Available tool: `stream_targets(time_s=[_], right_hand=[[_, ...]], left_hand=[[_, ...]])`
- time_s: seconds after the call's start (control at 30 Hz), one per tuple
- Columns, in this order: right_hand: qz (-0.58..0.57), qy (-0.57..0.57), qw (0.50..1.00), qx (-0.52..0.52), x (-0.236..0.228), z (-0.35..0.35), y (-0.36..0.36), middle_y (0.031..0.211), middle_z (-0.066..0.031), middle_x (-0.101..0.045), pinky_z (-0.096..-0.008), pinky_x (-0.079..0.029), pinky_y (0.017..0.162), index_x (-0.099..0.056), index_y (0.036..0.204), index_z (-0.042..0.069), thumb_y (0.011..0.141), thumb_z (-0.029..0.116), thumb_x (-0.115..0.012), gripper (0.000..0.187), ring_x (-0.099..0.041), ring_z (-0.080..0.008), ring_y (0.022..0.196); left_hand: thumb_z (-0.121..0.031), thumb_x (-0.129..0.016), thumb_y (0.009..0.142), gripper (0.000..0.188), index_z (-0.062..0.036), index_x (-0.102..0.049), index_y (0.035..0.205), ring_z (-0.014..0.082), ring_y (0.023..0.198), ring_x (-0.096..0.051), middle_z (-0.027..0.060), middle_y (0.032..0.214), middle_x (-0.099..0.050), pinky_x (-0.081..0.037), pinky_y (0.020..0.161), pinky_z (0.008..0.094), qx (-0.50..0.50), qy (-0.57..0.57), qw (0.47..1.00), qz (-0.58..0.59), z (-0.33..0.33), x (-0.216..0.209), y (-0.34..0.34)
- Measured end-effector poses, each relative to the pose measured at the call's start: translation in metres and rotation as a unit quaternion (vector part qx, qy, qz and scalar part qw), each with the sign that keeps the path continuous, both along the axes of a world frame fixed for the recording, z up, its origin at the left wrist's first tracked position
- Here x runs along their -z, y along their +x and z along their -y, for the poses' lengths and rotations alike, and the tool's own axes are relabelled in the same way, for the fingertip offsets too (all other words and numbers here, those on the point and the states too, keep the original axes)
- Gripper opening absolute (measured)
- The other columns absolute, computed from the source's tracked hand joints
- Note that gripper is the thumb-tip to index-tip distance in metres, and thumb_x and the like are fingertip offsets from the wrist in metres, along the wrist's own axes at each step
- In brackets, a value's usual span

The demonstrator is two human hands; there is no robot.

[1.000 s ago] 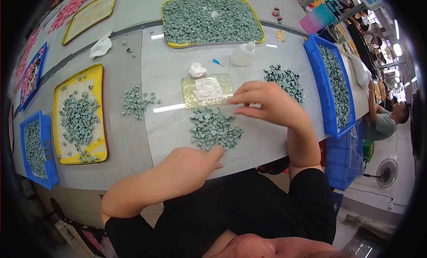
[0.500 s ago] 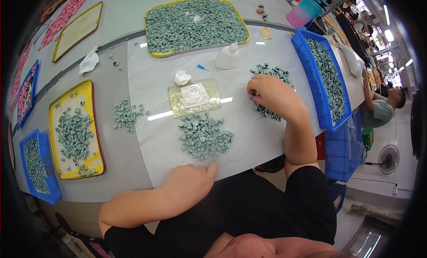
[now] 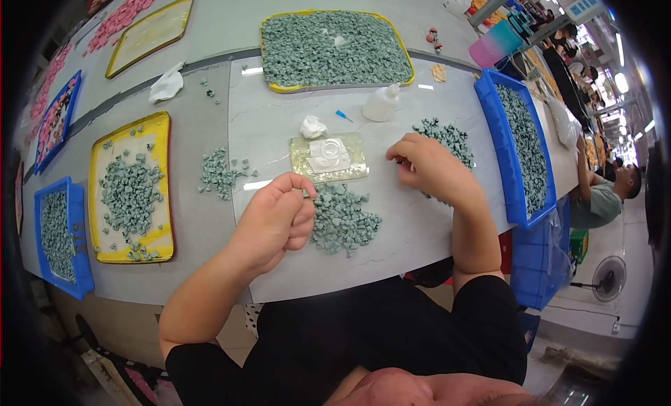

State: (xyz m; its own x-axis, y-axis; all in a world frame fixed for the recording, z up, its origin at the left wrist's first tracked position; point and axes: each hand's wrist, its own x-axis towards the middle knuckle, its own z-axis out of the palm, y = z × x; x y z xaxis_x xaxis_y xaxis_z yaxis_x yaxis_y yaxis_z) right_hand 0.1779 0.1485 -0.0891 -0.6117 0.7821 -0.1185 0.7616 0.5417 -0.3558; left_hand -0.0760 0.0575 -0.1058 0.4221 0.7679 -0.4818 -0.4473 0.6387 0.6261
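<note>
My left hand (image 3: pixel 276 221) hovers at the left edge of a pile of small green pieces (image 3: pixel 342 217). Its thumb and forefinger are pinched together, and I see nothing between them. My right hand (image 3: pixel 428 168) rests with curled fingers at the near left edge of a second green pile (image 3: pixel 447 135); its fingertips are hidden. Between the hands lies a pale glass plate (image 3: pixel 328 158) with a clear round piece on it. A crumpled white tissue (image 3: pixel 312 126) lies just behind the plate.
A white squeeze bottle (image 3: pixel 381 102) and a blue pin (image 3: pixel 342 116) lie behind the plate. A yellow tray of green pieces (image 3: pixel 335 48) sits at the back and another (image 3: pixel 129 189) at left. Blue bins (image 3: pixel 517 147) (image 3: pixel 59 234) flank the table. A person (image 3: pixel 604 196) sits far right.
My left hand has risen from the table's near edge to the middle pile and closed into a pinch. My right hand has moved from the plate to the right pile.
</note>
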Motion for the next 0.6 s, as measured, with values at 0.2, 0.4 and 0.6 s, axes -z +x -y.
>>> stream_targets(time_s=[0.2, 0.4, 0.6], right_hand=[[-0.164, -0.029, 0.984, -0.065, -0.007, 0.021, -0.032, 0.089, -0.0087, -0.054, -0.0300, -0.046, 0.068, -0.060, 0.098, 0.003, 0.076, -0.004, -0.055, 0.024, -0.056, -0.0232, 0.077], [-0.229, -0.146, 0.961, -0.053, -0.015, 0.034, -0.057, 0.088, -0.0079, -0.056, -0.0257, -0.048, 0.065, -0.059, 0.098, 0.001, 0.080, -0.005, -0.056, 0.020, -0.060, -0.0163, 0.074], [-0.399, -0.182, 0.899, -0.007, -0.006, 0.047, -0.075, 0.085, -0.0076, -0.058, -0.0254, -0.049, 0.067, -0.061, 0.096, 0.001, 0.076, -0.005, -0.062, 0.020, -0.062, -0.0175, 0.079]], left_hand=[[-0.013, -0.044, 0.092, 0.009, -0.0058, -0.045, 0.098, 0.0055, 0.052, -0.031, -0.0018, 0.069, -0.041, -0.023, 0.043, 0.0192, -0.077, -0.018, 0.996, 0.031, 0.005, 0.003, -0.003], [-0.015, -0.052, 0.090, 0.017, -0.0031, -0.051, 0.102, 0.0041, 0.053, -0.033, 0.0006, 0.078, -0.049, -0.026, 0.044, 0.0184, -0.088, 0.018, 0.993, 0.078, 0.008, 0.007, -0.004], [-0.012, -0.052, 0.089, 0.020, -0.0004, -0.052, 0.106, 0.0034, 0.057, -0.036, 0.0023, 0.084, -0.052, -0.028, 0.044, 0.0161, -0.089, 0.014, 0.990, 0.108, 0.011, 0.010, -0.003]])
